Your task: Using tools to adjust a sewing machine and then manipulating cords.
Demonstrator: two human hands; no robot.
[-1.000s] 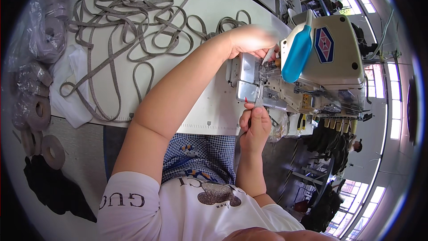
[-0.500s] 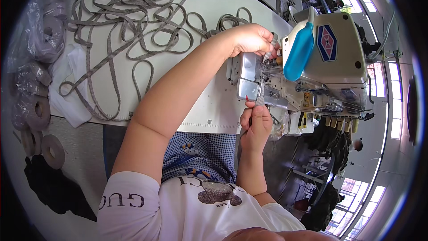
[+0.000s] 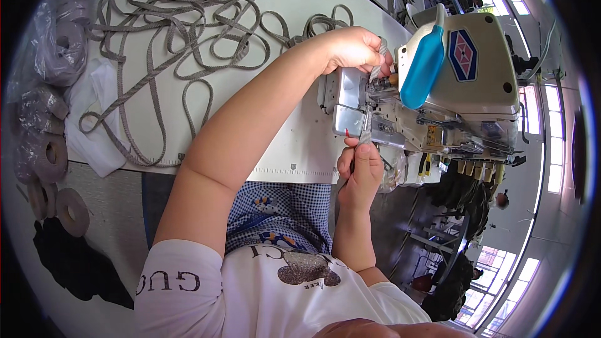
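A grey woven flat cord (image 3: 367, 133) runs through the needle area of a cream sewing machine (image 3: 501, 69). On the far side of the needle, my left hand (image 3: 357, 49) is closed, pinching the cord between thumb and fingers. Close to the near edge of the machine's metal plate (image 3: 348, 122), my right hand (image 3: 362, 172) grips the cord with its thumb on top and fingers curled. Between the hands the cord lies along the plate, partly hidden under the needle parts. A long tangle of the same cord (image 3: 150, 75) spreads over the white table to the left.
A blue padded piece (image 3: 422, 69) hangs on the machine's front. Plastic-wrapped rolls (image 3: 66, 56) line the far left, beside white cloth (image 3: 103, 144). Below them are a bare roll (image 3: 73, 213) and black cloth (image 3: 75, 263). The table's near edge (image 3: 294, 175) carries a ruler scale.
The view has shifted slightly. Both hands keep their grip on the cord in nearly the same places by the machine.
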